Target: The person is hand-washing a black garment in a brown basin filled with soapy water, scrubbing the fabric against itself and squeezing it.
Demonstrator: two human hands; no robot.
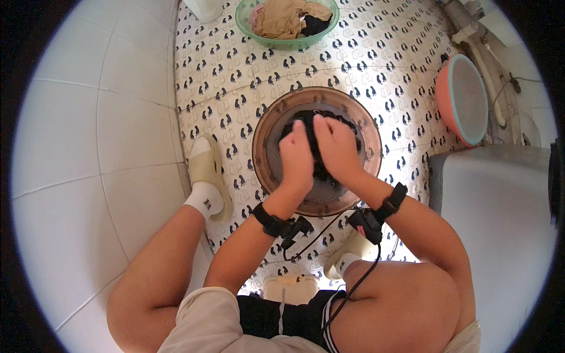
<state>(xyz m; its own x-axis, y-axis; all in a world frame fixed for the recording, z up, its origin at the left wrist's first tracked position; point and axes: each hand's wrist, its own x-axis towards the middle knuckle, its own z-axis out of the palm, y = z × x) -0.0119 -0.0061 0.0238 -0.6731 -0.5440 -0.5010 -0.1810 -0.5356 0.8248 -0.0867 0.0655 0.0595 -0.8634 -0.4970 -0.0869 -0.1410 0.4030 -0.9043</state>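
Observation:
A round brown basin (315,208) stands on the patterned floor before me, with cloudy water in it. Black wet cloth (324,173) lies in the water and rises between my hands. My left hand (296,156) is closed on the cloth at the left, thumb uppermost. Close beside it on the right, my right hand (336,145) grips the same cloth, its fingers curled inward. The two fists are near each other over the middle of the basin. Both wrists wear black straps with small cabled devices hanging below.
A green basin (289,43) with tan and black clothes stands at the far side. On the right, a pink and blue basin (474,101) leans near pipes, above a grey appliance-like box (494,189). White tiled wall (137,132) runs along the left, near my slippered foot.

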